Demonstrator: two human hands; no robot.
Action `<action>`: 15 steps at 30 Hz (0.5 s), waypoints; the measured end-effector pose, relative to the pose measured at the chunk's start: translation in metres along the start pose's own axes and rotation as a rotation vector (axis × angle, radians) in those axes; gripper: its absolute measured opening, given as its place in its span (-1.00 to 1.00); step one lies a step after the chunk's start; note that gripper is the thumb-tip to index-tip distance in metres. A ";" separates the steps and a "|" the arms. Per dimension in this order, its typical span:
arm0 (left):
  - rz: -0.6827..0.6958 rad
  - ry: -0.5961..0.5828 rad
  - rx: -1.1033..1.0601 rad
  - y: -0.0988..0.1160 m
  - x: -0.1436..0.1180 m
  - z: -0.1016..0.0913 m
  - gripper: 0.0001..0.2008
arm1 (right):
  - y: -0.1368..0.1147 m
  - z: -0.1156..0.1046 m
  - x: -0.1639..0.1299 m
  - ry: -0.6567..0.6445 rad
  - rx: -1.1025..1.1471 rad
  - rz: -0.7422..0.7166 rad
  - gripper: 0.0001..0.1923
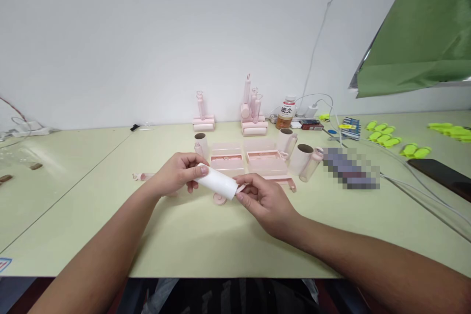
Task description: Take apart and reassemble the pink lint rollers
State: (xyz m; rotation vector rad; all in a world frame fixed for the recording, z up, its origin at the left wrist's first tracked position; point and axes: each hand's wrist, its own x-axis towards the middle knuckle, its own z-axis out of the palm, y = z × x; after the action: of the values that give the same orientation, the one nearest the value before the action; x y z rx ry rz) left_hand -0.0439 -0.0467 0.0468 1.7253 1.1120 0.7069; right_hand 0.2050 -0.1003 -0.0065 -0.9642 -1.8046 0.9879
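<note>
My left hand (184,172) is closed round the upper left end of a white lint roll (218,181), which is held tilted above the table. At the roll's lower right end, my right hand (263,201) pinches a pale pink plastic piece (241,188); its far part is hidden by the roll and fingers. Below the roll lies a round pink cap (220,199). Behind my hands are open pink cases (226,158). White rolls with brown cardboard cores (300,158) stand upright beside clear pink-capped tubes (311,164). Another small tube (143,176) lies by my left wrist.
Pink lint rollers (254,126) stand by the wall, near a labelled bottle (286,113). To the right are yellow-green clips (382,136), a black phone (441,176), white cables (415,189) and a blurred-out object (349,169). A power strip (31,130) sits far left.
</note>
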 end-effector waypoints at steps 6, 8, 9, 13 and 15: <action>0.098 0.232 -0.028 0.003 -0.005 -0.016 -0.62 | -0.005 -0.013 0.004 0.001 -0.461 -0.309 -0.88; 0.148 0.367 0.015 0.004 -0.006 -0.022 -0.56 | -0.004 -0.013 0.003 -0.132 -0.635 -0.312 -0.86; 0.160 0.417 0.056 0.004 -0.006 -0.024 -0.53 | -0.002 -0.013 0.003 -0.204 -0.720 -0.292 -0.86; 0.120 0.513 0.334 0.001 -0.004 -0.019 -0.49 | 0.005 -0.007 0.001 -0.404 -0.935 -0.200 -0.83; 0.062 0.524 0.480 -0.003 -0.001 -0.013 -0.52 | 0.008 -0.005 0.000 -0.439 -0.977 -0.184 -0.80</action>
State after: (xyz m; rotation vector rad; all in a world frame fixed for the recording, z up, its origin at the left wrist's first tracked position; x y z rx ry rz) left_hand -0.0563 -0.0424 0.0494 2.0374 1.6992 1.0294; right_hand 0.2110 -0.0961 -0.0117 -1.1452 -2.7803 0.1398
